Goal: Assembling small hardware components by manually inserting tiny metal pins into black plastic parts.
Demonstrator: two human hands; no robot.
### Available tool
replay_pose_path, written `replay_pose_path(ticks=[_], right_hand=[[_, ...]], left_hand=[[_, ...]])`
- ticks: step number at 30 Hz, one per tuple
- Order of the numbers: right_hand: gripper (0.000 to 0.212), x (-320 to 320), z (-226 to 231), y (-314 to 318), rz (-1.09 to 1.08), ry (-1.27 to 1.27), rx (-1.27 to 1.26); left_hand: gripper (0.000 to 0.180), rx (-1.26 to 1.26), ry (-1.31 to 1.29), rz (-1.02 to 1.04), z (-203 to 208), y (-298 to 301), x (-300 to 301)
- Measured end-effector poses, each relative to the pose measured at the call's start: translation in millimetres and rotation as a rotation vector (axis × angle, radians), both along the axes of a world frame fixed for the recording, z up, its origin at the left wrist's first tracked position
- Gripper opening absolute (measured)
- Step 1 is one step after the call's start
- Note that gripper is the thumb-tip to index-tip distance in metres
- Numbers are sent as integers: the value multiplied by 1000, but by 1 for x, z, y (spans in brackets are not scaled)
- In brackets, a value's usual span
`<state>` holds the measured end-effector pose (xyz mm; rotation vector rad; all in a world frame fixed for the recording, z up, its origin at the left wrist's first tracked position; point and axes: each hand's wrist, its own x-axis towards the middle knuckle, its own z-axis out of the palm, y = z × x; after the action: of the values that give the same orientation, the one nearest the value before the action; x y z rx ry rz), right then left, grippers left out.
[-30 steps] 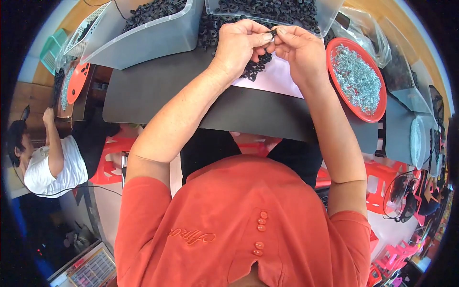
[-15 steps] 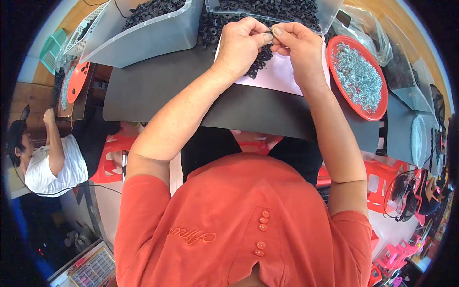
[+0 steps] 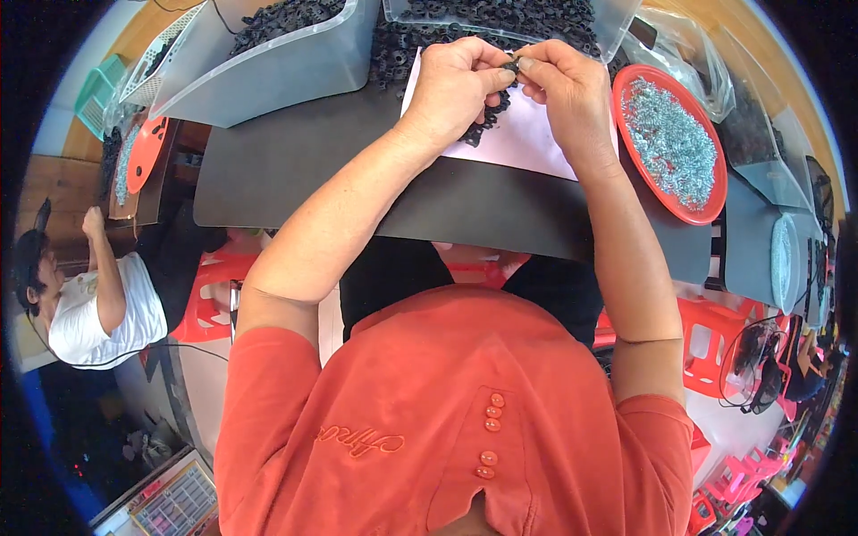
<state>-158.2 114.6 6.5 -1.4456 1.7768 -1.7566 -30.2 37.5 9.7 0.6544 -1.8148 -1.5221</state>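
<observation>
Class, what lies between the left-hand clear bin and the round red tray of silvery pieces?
The head view shows dark tabletop, a pale sheet, loose black parts, the left hand and the right hand.

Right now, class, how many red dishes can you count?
2. One red dish sits beside the right hand, holding silvery pieces; another red dish is far left, near the co-worker. More may be hidden.
</observation>
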Motion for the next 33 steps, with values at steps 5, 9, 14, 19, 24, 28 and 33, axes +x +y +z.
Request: replay_pose_path(ticks=[5,9,14,19,24,28,33], right_hand=[[17,2,3,1,-1,2,11],[17,3,5,3,-36,58,33],[16,7,5,4,-70,150,35],[13,7,-5,0,-125,330,-11],[9,10,-12,-2,-235,583,-43],[6,14,-18,-5,-273,637,-85],[4,20,-21,-5,-331,726,-147]], left_hand=[[8,29,32,10,-1,0,0],[9,-15,14,31,0,1,0],[7,-206,-80,68,-6,-2,-1],[5,-317,-35,80,-12,-2,-2],[5,-270,-24,103,-14,3,-1],[6,-277,-34,143,-9,7,1],[6,-236,-16,153,-12,5,0]])
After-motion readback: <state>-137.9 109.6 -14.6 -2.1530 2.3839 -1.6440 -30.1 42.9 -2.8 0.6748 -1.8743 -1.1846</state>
